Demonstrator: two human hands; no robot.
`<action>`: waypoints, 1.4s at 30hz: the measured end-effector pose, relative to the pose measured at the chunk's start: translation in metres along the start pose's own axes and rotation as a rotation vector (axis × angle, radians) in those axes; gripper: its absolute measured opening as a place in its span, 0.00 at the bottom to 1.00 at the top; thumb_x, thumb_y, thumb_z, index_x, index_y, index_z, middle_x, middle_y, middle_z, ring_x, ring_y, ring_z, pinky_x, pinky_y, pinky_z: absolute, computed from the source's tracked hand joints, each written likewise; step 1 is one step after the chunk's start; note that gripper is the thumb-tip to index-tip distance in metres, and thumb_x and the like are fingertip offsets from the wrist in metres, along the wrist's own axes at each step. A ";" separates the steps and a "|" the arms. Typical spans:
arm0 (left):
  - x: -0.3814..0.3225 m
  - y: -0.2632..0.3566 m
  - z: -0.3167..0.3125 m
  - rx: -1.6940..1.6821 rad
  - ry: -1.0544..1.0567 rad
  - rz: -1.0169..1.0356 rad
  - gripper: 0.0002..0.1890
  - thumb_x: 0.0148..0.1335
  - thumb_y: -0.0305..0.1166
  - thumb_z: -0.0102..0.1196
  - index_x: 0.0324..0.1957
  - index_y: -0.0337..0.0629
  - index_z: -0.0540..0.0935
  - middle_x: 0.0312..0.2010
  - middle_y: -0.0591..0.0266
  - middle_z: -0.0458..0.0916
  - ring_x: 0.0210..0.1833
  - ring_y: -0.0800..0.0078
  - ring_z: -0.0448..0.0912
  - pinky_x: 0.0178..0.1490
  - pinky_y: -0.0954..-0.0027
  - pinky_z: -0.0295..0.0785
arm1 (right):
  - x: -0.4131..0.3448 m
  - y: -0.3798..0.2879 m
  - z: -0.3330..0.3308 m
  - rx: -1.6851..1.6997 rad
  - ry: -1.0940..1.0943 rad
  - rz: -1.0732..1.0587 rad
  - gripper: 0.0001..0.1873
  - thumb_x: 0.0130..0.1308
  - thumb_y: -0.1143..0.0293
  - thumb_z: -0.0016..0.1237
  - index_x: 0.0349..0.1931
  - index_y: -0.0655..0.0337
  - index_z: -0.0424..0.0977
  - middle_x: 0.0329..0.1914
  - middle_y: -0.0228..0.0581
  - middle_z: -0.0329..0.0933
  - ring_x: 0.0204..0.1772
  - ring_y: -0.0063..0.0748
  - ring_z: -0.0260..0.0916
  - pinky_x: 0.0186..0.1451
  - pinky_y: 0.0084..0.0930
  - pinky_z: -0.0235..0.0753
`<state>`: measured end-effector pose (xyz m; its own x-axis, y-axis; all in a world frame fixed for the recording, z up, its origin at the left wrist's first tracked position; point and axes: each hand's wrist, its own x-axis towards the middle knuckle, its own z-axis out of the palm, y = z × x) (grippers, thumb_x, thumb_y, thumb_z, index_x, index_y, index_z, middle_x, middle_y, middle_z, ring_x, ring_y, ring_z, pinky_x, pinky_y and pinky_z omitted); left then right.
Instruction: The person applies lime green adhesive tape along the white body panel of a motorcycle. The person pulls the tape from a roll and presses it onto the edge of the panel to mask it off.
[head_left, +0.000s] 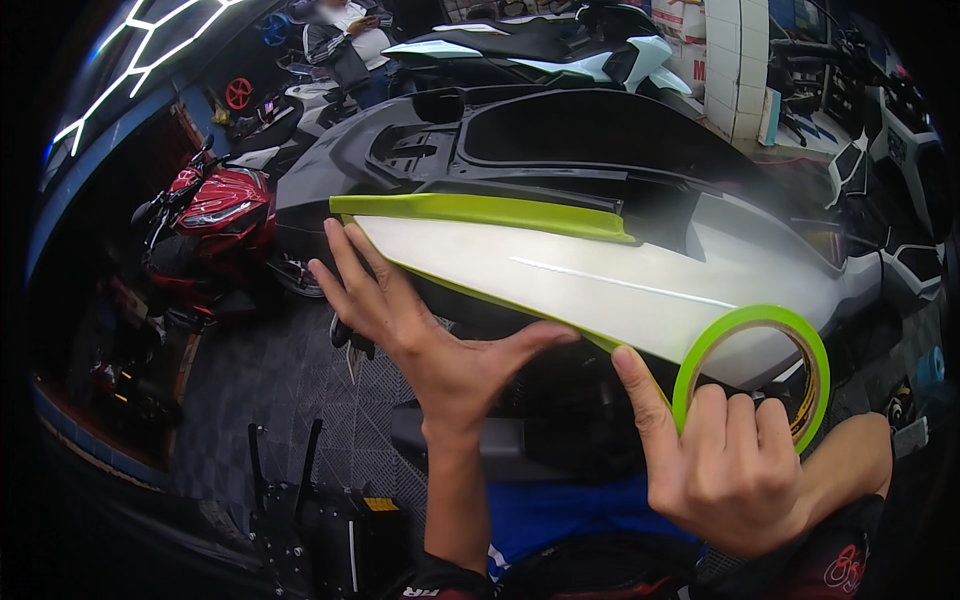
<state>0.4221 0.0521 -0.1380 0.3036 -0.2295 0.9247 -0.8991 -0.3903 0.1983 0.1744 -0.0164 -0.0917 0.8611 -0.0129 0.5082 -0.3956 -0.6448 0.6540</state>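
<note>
A white side panel (525, 262) of a motorcycle lies across the view, with a strip of green masking tape (480, 211) along its upper edge. More green tape runs along its lower edge. My left hand (420, 330) is spread over that lower edge, its thumb on the tape and its fingertips near the panel's narrow left end. Through the roll of green masking tape (819, 375) pass the curled fingers of my right hand (727, 450). The right index finger points out and touches the taped edge close to my left thumb. A taut stretch of tape joins the roll to the edge.
Behind the panel is the black seat area (585, 127). A red scooter (225, 202) stands at the left, and a black and pale-blue one (525, 52) at the back. A person (352, 45) stands at the back left. A black metal bracket (300, 517) is at the lower left.
</note>
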 end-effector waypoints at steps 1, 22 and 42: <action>0.000 0.000 0.000 -0.002 -0.029 0.007 0.89 0.27 0.82 0.74 0.83 0.26 0.50 0.84 0.35 0.46 0.85 0.29 0.37 0.81 0.24 0.40 | 0.000 0.000 -0.001 0.004 -0.001 0.003 0.36 0.57 0.77 0.52 0.70 0.54 0.80 0.21 0.29 0.50 0.22 0.30 0.51 0.27 0.31 0.54; 0.004 0.018 -0.013 -0.135 -0.090 -0.104 0.79 0.42 0.79 0.70 0.84 0.33 0.51 0.85 0.31 0.44 0.88 0.34 0.35 0.86 0.38 0.30 | -0.006 0.013 0.006 0.144 0.036 -0.025 0.32 0.63 0.74 0.54 0.70 0.52 0.81 0.20 0.29 0.53 0.22 0.28 0.53 0.27 0.30 0.53; -0.004 0.008 0.002 -0.177 -0.020 -0.153 0.68 0.58 0.82 0.54 0.83 0.36 0.55 0.86 0.39 0.43 0.88 0.36 0.32 0.85 0.35 0.31 | -0.034 0.016 0.019 0.155 0.071 0.010 0.35 0.60 0.77 0.53 0.71 0.50 0.80 0.20 0.30 0.49 0.21 0.29 0.51 0.26 0.30 0.53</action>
<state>0.4136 0.0484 -0.1409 0.4452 -0.1982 0.8732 -0.8829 -0.2599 0.3911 0.1448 -0.0412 -0.1090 0.8308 0.0306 0.5558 -0.3449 -0.7554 0.5572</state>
